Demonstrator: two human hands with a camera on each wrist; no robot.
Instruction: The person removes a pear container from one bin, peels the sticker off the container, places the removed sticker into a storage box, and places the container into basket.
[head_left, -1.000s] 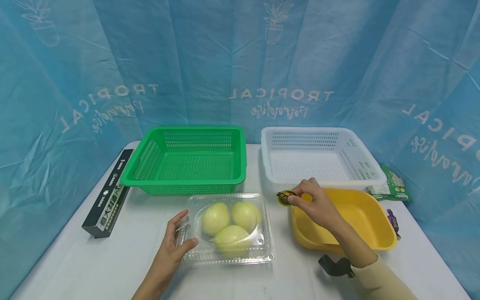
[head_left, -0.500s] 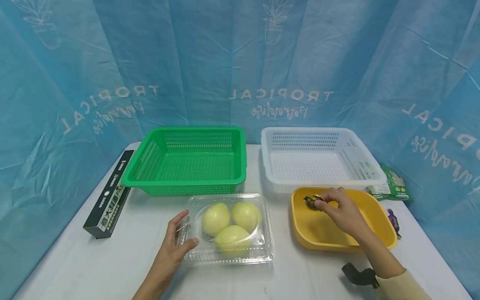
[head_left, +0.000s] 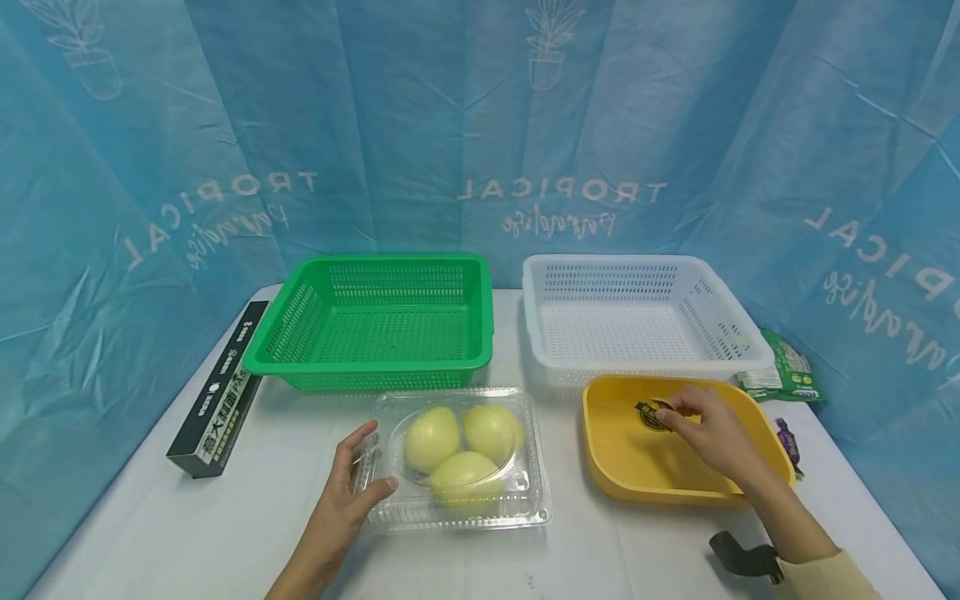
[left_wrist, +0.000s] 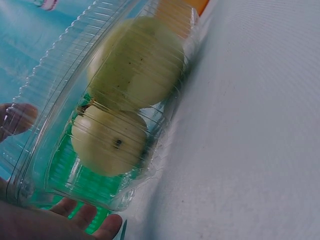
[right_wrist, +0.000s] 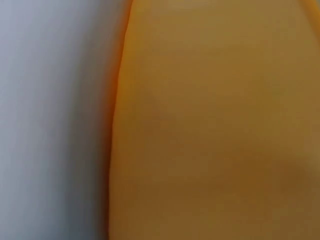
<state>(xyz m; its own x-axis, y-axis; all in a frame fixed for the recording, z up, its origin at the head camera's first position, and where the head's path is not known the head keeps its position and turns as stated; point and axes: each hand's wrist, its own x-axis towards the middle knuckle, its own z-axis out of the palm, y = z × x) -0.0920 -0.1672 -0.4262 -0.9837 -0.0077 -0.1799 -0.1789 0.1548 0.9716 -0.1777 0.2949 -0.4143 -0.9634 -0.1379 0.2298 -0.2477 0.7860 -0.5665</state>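
Observation:
My left hand (head_left: 347,493) holds the left end of a clear plastic clamshell box (head_left: 528,500), thumb on its lid and the other fingers by its side. Several pale yellow-green round fruits (head_left: 463,477) lie inside the closed box; two fruits (left_wrist: 111,141) show through its wall in the left wrist view. Over the yellow basin (head_left: 637,479), my right hand (head_left: 708,429) pinches a small black-and-gold sticker (head_left: 651,415) between thumb and fingers. The right wrist view is blurred and shows only the basin (right_wrist: 215,120) and white cloth, not the hand.
Behind stand a green basket (head_left: 367,367) and a white basket (head_left: 645,365). A long black pasta box (head_left: 221,400) lies at the left. At the right are a green packet (head_left: 787,371) and a small purple-wrapped item (head_left: 787,446). A blue curtain (head_left: 480,125) hangs behind.
My right hand has carried the sticker rightward, from beside the box to over the yellow basin. The left hand and the fruit box have stayed put.

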